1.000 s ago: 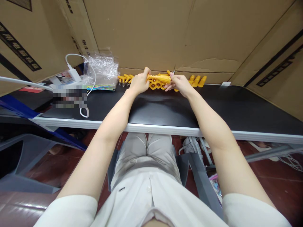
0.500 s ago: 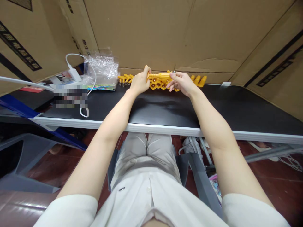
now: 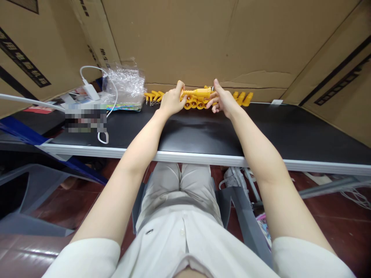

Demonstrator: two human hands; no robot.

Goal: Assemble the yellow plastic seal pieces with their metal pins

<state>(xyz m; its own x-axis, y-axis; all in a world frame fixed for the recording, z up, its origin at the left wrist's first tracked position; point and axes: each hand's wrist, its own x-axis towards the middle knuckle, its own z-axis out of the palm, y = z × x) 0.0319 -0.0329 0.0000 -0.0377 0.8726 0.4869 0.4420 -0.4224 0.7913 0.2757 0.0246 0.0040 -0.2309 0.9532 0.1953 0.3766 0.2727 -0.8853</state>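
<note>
Left hand: left hand (image 3: 171, 101) curled shut round left end of a yellow plastic piece (image 3: 197, 92), thumb up on top, knuckles toward camera, far side of the desk.
Right hand: right hand (image 3: 222, 101) at right end of same piece, thumb raised, fingers bent in against its end; touching it, full grip or not, cannot tell.
Yellow plastic piece: long, ribbed, lying roughly level between both hands, held just above the row of parts, near the cardboard wall.
Yellow parts row: loose yellow parts (image 3: 194, 103) with round open ends sit directly under the held piece, on the desk.
Left cluster: small yellow pegs (image 3: 153, 96) just left of left hand, beside the bag.
Right cluster: yellow caps (image 3: 242, 99) just right of right hand, against the wall base.
Desk: black desk top (image 3: 290, 135) with pale front edge; both forearms cross over it.
Bag: crinkled clear plastic bag (image 3: 125, 85) on far left of desk, on top of a coloured flat item.
Charger: white charger (image 3: 91, 91) with white cable (image 3: 111, 101) looping down toward desk edge, left of bag.
Wall: cardboard sheets (image 3: 185, 42) stand behind and at both sides of desk.
Below desk: pale trousers, white shirt, grey chair parts, red-brown floor.
</note>
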